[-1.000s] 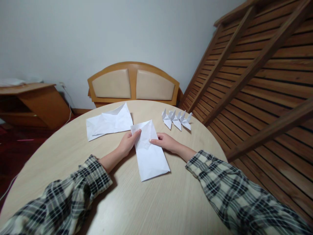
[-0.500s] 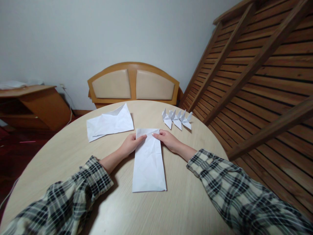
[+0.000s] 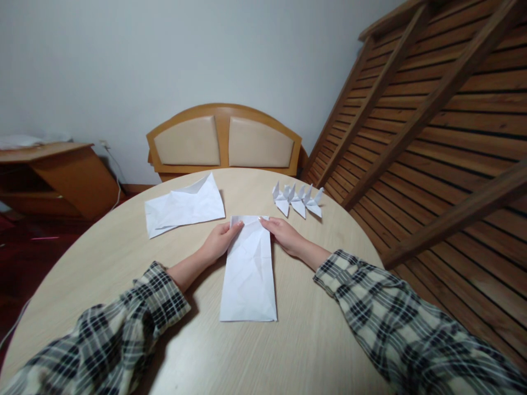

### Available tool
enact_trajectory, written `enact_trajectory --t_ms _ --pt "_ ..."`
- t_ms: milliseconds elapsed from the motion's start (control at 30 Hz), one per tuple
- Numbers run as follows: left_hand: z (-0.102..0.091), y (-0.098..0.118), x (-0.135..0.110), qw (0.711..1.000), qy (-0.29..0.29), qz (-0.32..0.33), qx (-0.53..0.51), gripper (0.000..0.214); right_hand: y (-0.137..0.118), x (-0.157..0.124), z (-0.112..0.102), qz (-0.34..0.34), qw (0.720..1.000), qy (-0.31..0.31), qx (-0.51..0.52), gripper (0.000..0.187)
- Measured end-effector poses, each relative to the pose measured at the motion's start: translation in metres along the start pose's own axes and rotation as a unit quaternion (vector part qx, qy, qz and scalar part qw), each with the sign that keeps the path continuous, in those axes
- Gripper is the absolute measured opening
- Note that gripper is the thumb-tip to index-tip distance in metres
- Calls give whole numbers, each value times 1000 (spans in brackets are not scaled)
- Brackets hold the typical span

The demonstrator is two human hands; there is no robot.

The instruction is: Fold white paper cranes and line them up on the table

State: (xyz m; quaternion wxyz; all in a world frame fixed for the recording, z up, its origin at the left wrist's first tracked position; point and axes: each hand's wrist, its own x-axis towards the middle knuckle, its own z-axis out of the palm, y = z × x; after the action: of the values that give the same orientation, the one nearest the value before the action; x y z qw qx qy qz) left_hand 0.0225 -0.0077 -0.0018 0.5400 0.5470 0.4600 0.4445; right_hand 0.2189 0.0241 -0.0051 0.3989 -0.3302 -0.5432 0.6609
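Note:
A folded white sheet of paper (image 3: pixel 248 274) lies lengthwise on the round wooden table (image 3: pixel 288 351) in front of me. My left hand (image 3: pixel 218 241) presses its far left corner with the fingers stretched flat. My right hand (image 3: pixel 284 235) lies on the far right corner, fingers also flat on the paper. Both sleeves are checked.
Another creased white sheet (image 3: pixel 183 206) lies at the far left of the table. Several small folded paper cranes (image 3: pixel 297 200) stand in a row at the far right. A padded wooden chair back (image 3: pixel 224 141) sits behind the table, a slatted wooden frame (image 3: pixel 432 109) leans at right.
The folded sheet was turned from a slant to lie straight toward me. Both hands moved up to its far corners, and its top fold now lies flat.

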Motion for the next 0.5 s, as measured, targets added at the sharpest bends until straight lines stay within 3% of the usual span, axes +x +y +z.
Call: enact_trajectory --t_ms 200,500 --pt "0 -1 -1 1000 -5 2 2 51 -1 0 0 4 999 41 22 40" --pt "-2 -4 2 999 17 38 10 57 0 1 -2 -4 999 40 18 42"
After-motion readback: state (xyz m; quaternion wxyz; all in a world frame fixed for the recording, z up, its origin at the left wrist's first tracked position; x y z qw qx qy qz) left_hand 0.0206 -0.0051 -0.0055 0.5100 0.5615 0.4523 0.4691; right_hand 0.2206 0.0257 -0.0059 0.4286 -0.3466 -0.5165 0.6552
